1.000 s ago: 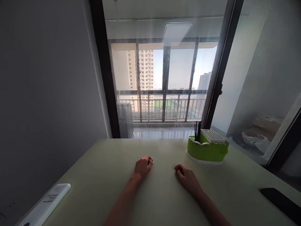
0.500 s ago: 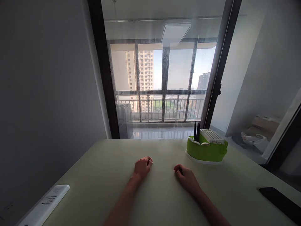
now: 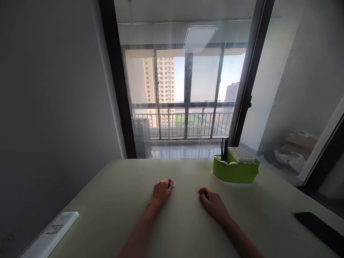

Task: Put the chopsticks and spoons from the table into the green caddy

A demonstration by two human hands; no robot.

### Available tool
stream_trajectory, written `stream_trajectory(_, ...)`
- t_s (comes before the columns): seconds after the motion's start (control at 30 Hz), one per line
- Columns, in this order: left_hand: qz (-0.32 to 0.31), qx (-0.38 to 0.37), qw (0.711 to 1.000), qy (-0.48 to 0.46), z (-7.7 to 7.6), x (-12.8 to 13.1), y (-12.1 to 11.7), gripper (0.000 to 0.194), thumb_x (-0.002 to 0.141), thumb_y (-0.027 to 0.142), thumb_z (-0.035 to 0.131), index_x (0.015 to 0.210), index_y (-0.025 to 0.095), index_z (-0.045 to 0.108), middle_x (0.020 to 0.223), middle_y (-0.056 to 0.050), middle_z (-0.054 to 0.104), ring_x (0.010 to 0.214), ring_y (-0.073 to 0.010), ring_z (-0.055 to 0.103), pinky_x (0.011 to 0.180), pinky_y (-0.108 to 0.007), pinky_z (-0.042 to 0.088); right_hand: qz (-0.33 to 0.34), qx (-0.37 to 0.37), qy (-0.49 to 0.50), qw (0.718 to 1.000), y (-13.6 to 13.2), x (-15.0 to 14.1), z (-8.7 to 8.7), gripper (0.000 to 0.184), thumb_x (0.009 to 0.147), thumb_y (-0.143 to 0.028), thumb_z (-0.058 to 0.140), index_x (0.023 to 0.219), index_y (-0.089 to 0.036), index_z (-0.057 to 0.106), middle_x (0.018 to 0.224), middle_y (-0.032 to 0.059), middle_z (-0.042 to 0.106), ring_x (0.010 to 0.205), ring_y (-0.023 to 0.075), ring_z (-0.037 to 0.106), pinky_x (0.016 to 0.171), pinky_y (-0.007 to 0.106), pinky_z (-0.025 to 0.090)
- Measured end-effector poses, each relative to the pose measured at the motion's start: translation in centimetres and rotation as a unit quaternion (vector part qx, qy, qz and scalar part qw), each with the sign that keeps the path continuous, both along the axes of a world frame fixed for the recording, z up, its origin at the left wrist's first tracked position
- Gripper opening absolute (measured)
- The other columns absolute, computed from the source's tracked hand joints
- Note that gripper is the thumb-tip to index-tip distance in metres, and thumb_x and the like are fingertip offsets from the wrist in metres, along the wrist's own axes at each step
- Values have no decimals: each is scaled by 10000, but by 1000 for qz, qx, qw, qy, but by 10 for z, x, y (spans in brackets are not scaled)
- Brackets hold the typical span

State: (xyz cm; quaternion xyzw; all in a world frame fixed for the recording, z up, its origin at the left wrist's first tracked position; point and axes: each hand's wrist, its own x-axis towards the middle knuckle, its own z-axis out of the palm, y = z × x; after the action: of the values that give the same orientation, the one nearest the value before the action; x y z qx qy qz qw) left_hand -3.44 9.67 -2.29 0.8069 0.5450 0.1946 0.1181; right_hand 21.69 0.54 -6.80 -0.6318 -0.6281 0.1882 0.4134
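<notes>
My left hand (image 3: 162,190) rests on the pale green tabletop (image 3: 120,200), its fingers loosely curled in and no object showing in them. A tiny pale spot shows at its fingertips, too small to make out. To the right, my right hand (image 3: 211,201) lies on the table in a similar loose curl, thumb near the fingers, with nothing visible inside. The two hands are apart, fingertips turned toward each other. Nearest to my right hand, a green and white utensil caddy (image 3: 235,172) stands behind it, with several dark chopsticks (image 3: 224,149) upright in its left part.
A white power strip-like bar (image 3: 52,234) lies at the table's left edge. A dark flat object (image 3: 319,229), partly cut off, lies at the right. Past the far table edge is a glass door (image 3: 185,82) onto a balcony; plastic bags (image 3: 291,159) sit beyond the right side.
The whole view has shifted very slightly to the left. Both hands keep the same place and pose on the table.
</notes>
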Motion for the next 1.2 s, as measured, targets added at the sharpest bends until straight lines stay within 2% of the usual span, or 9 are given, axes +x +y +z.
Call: stream_trajectory(1.2,4,-5,1000,1,2,0,-1,222,986,310,476,993,260,692,1039,-17,758,923,-170,681,750,-245,406,-2,9,2,1000,0,-1,1,218,828,-276,457,862,-248,670,856,19,744,811,213,686,750,295,483)
